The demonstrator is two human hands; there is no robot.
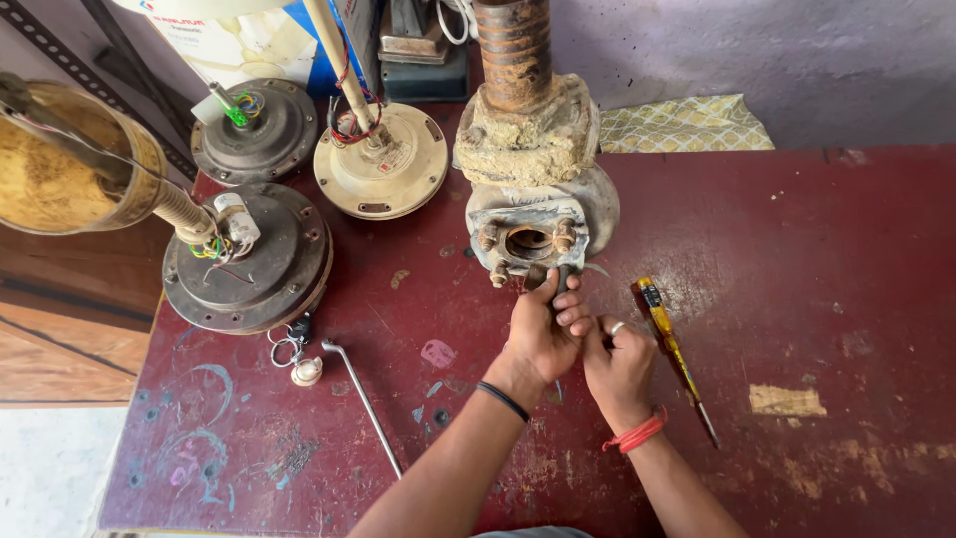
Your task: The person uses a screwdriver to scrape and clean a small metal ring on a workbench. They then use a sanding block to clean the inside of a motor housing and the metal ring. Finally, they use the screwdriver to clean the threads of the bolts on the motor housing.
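Scratched maroon tabletop point(797, 249) carries a rusty pump point(533, 169); left hand point(543, 334) pinches a dark tool point(561, 279) at its flange, right hand point(617, 364) clenched beside. Corroded bolts point(488, 236) could make it slip; knuckles may strike metal.

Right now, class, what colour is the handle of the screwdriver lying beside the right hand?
Yellow, with a dark tip band; the screwdriver shows best in the head view.

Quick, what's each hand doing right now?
Left hand: closed on a dark tool at the pump flange.
Right hand: curled beside it; what it holds cannot be told.
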